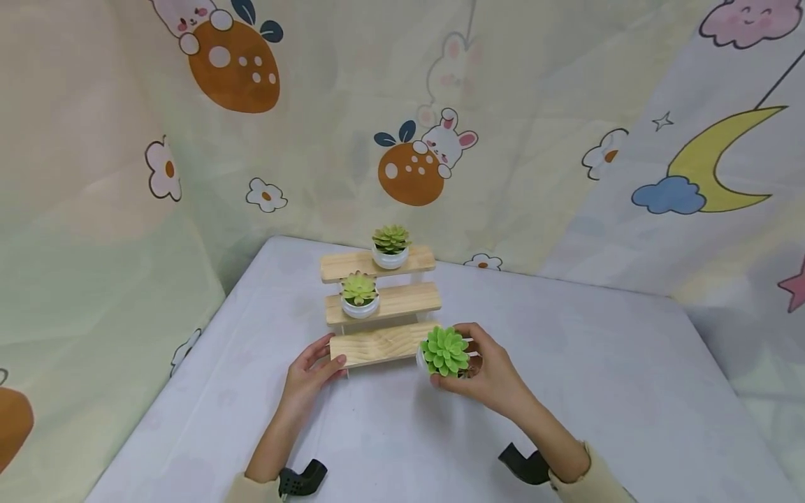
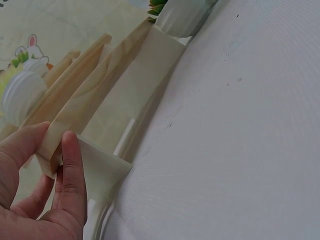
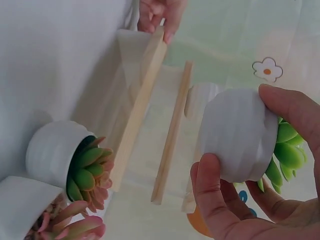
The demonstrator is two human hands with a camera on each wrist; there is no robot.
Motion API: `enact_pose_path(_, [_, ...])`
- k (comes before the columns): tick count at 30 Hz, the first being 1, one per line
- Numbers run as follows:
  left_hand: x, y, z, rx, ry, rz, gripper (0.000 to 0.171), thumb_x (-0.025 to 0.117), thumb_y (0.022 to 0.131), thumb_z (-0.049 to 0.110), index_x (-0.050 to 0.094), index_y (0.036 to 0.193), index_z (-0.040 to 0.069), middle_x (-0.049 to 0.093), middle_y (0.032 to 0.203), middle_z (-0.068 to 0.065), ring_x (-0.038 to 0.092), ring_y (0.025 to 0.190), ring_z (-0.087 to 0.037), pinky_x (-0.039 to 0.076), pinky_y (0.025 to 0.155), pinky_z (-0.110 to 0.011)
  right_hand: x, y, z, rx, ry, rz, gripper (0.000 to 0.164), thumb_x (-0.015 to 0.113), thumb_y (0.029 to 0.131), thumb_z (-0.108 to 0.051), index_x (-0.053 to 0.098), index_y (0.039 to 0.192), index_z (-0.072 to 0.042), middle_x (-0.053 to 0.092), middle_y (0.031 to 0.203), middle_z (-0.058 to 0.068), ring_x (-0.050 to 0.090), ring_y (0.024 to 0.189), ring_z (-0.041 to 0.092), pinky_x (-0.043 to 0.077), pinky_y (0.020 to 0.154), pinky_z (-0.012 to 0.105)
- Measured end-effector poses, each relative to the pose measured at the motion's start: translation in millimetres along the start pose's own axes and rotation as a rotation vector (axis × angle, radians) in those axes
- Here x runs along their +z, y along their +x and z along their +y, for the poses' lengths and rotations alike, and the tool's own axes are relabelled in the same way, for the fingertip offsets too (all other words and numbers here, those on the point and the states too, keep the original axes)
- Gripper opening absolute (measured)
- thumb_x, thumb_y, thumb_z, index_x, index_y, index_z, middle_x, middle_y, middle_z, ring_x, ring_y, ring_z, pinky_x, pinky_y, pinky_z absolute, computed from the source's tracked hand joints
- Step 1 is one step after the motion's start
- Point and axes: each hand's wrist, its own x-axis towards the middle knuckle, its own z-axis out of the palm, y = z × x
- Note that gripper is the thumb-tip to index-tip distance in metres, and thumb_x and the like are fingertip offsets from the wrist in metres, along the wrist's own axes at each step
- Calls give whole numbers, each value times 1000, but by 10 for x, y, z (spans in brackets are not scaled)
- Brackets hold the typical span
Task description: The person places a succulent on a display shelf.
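A three-tier wooden stand (image 1: 377,347) with pale boards and clear sides is on the white-covered table. My left hand (image 1: 308,372) pinches the left end of its lowest board between thumb and fingers. My right hand (image 1: 497,381) grips a green potted succulent (image 1: 444,351) by its ribbed white pot (image 3: 237,135), at the right end of that board. In the head view the plant leans toward the camera; whether its pot touches the board I cannot tell. One potted succulent (image 1: 390,246) stands on the top board, another (image 1: 360,295) on the middle board's left part.
Two more white-potted succulents, one with green and pink leaves (image 3: 90,175) and one with pink leaves (image 3: 70,225), are by the stand's right side, mostly hidden by my right hand in the head view. A printed cloth backdrop (image 1: 327,126) rises behind the table (image 1: 566,349).
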Motion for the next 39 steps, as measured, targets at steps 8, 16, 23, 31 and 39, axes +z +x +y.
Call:
enact_pose_path(8, [8, 3, -16, 20, -19, -5, 60, 70, 79, -1, 46, 134, 6, 46, 116, -12, 63, 84, -10, 58, 74, -27, 36, 190, -24, 0, 15, 33, 64, 84, 66, -18, 49, 119, -8, 55, 109, 9, 52, 84, 20, 52, 65, 24])
enact_pose_path(16, [-4, -4, -9, 40, -22, -8, 59, 68, 80, -3, 45, 134, 3, 47, 116, -13, 63, 84, -10, 58, 73, -26, 75, 379, -89, 47, 46, -4, 70, 83, 67, -25, 46, 125, -12, 52, 114, 9, 56, 90, 21, 53, 76, 29])
enact_pose_path(23, [-1, -25, 6, 48, -9, -17, 58, 67, 81, -2, 45, 135, 5, 47, 120, -14, 63, 86, -8, 58, 74, -25, 78, 572, -104, 87, 73, 2, 72, 83, 68, -27, 44, 126, -11, 51, 119, 9, 56, 98, 25, 54, 81, 33])
enact_pose_path(31, [-11, -17, -5, 49, 9, -2, 58, 68, 81, -1, 46, 134, 5, 48, 119, -15, 63, 86, -9, 58, 74, -26, 135, 765, -107, 133, 42, 0, 72, 82, 69, -27, 44, 128, -9, 51, 122, 10, 54, 99, 26, 53, 78, 31])
enact_pose_path(39, [-14, -2, -17, 67, 11, -6, 60, 70, 79, 0, 46, 133, 4, 48, 116, -14, 63, 87, -11, 58, 74, -26, 191, 917, -79, 115, 14, 25, 70, 81, 71, -24, 43, 128, -7, 51, 122, 12, 53, 97, 26, 52, 79, 32])
